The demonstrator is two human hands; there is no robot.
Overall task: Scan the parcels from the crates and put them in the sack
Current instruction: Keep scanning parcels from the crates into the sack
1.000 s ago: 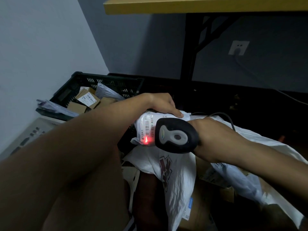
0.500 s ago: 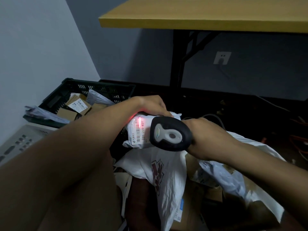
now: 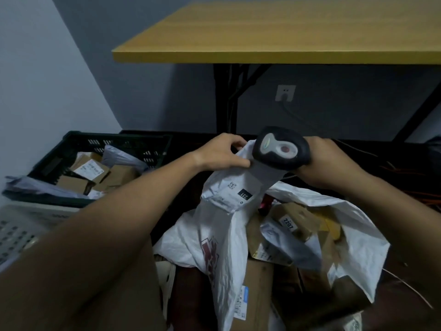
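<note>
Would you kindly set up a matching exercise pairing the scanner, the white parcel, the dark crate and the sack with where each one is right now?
Things:
1. scanner
2. white parcel
3. dark crate
4. sack

Places:
A. pinched by the left hand
B. on the floor at far left, holding boxes
C. gripped by the right hand
D. open below both hands, with parcels inside

Pairs: 1-C, 2-A, 3-B, 4-D

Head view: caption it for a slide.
Left hand lowers a white parcel into the sack; right hand holds the scanner.
</note>
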